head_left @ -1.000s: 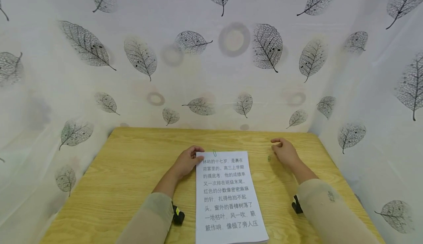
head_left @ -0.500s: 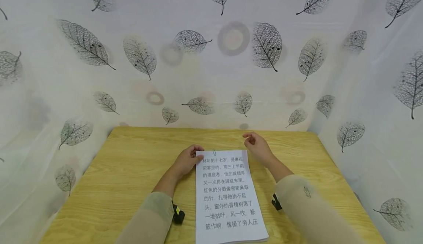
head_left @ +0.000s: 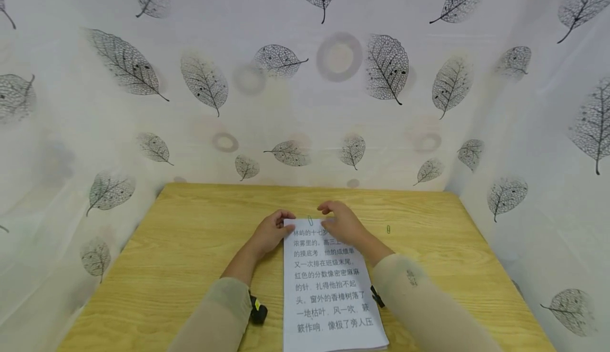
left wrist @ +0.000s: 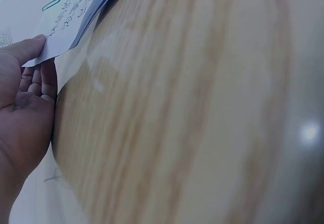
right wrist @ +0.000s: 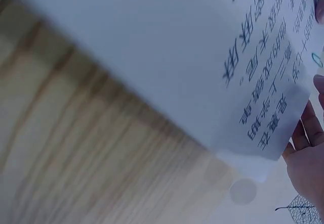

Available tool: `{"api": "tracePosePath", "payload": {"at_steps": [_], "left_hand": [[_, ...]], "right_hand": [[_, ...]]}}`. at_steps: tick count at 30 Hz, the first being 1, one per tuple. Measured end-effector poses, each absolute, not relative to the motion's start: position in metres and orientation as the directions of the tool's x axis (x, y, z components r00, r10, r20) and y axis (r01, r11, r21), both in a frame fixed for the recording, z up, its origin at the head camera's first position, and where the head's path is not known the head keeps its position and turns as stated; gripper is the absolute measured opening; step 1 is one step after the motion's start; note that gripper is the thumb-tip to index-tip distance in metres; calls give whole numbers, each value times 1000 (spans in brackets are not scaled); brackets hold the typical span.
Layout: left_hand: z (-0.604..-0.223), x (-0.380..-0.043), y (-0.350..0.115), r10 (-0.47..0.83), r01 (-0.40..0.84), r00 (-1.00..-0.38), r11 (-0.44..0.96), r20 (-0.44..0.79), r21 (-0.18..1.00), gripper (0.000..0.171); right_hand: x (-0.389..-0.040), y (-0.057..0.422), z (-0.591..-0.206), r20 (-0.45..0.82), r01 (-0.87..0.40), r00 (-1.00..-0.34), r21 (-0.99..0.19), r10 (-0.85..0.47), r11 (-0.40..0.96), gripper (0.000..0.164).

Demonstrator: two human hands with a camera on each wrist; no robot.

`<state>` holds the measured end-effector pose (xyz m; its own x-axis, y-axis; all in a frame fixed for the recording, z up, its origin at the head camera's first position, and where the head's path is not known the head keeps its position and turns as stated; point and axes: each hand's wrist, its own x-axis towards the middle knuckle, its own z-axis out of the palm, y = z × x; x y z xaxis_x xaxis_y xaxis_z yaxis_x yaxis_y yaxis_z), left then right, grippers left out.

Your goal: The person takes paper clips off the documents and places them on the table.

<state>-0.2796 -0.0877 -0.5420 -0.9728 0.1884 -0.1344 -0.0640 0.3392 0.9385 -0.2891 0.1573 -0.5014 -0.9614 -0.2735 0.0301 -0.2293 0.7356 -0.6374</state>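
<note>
Just between both hands; green paperclip on paper stack

The table had a yellow-brown wood-grain top w/ dk. streaks and a straight far edge. A stack of white paper lay lengthwise nr. ctr., its top sheet printed w/ Chinese chars. A sm. green paper clip lay directly on the wood, R of the stack's far end, apart from it.

Left hand pinching, right hand near, sleeved arms extended
</note>
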Motion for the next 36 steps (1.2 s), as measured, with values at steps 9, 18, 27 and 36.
{"api": "tracePosePath", "payload": {"at_steps": [9,18,27,36], "left_hand": [[-544,-280,-88,186,-55,-974,352,-127,934,20],[-544,-281,-89,212,-43,-970,329,-118,944,21],[-544,-280,-89,221,-25,-970,330,-103,943,21],[-544,-281,-90,223,-24,-970,325,-101,945,21]], "right_hand": [[-288,141,-510,-15,-239,-949,-621,-316,746,40],[-286,131,-509,7,-257,-949,-601,-317,757,39],[-283,128,-507,0,-236,-957,-587,-291,774,37],[-284,129,-507,-6,-233,-954,-610,-299,758,36]]}}
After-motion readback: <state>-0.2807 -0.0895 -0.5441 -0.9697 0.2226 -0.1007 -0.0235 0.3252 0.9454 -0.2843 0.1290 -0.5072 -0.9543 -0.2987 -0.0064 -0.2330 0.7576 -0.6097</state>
